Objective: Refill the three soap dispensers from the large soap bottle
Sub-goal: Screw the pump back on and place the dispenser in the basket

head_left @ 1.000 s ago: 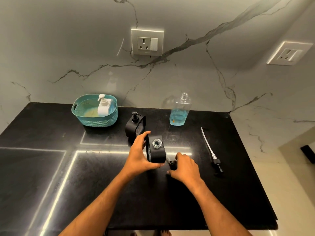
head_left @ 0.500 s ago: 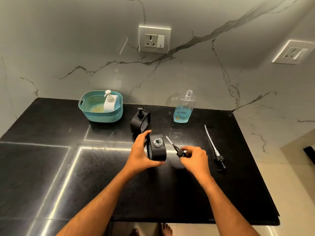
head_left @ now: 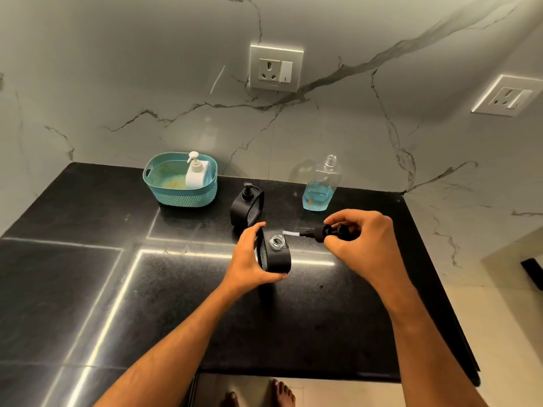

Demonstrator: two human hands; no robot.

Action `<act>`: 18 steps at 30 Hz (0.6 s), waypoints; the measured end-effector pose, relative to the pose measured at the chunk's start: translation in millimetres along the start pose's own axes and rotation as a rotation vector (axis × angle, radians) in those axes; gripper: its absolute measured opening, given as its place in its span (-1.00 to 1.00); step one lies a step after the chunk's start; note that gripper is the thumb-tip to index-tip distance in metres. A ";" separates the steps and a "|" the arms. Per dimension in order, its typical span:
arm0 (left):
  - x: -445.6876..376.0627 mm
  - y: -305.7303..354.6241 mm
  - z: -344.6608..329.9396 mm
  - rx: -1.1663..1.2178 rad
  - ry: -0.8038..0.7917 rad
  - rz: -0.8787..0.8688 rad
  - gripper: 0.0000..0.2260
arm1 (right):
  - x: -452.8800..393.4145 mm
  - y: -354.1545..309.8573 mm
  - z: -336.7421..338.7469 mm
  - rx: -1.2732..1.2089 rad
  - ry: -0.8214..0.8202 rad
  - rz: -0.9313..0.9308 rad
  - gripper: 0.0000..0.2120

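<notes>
We are steadying the open black dispenser (head_left: 275, 254) upright on the table (head_left: 88, 289), its clear glass neck facing up, uncapped. Our left hand (head_left: 249, 261) is wrapping its fingers (head_left: 258, 227) around the dispenser's left side and front, closed on the body. At about two o'clock from the neck, just beside it, our right hand (head_left: 363, 245) is pinching the black pump head (head_left: 332, 232), fingers curled shut on it. The pump's long axis is lying almost level, running from three o'clock to nine o'clock, its white dip tube (head_left: 291, 232) pointing at nine o'clock with the tip hanging just above and behind the neck. We judge the tube needs tipping downward before it can enter the neck, so the right hand is the one to move.

Further out, at twelve o'clock, a second black dispenser (head_left: 246, 205) is standing capped. At one o'clock the large soap bottle (head_left: 321, 186) is sitting open, blue soap low inside. At ten o'clock a teal basket (head_left: 164, 189) is holding a white dispenser (head_left: 195, 174).
</notes>
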State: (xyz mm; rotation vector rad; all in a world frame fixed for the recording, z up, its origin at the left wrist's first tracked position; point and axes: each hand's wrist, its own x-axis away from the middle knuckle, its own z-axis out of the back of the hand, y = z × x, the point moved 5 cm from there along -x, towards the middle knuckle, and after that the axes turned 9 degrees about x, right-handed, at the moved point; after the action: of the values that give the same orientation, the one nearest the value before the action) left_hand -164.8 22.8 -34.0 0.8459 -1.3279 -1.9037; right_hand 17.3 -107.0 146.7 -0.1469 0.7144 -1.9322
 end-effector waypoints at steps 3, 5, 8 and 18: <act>1.7 -0.5 -0.9 -0.008 0.002 -0.003 0.14 | 1.6 -8.3 2.4 0.050 -0.049 0.024 -0.78; 2.7 0.2 -1.7 -0.010 0.002 -0.013 0.13 | 1.6 -11.4 -0.3 0.058 -0.076 0.028 -0.78; 4.0 2.1 -4.0 -0.017 -0.003 -0.030 0.11 | 0.3 -15.9 -4.9 0.068 -0.079 0.040 -0.79; 9.4 5.9 -7.6 -0.027 -0.015 -0.058 0.10 | -5.8 -30.9 6.1 0.090 -0.048 0.086 -0.81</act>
State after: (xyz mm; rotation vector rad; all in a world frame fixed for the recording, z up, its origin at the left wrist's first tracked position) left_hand -163.1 9.7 -31.8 0.8662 -1.2965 -1.9720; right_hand -1.8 -95.3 169.5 -0.1045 0.5919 -1.8683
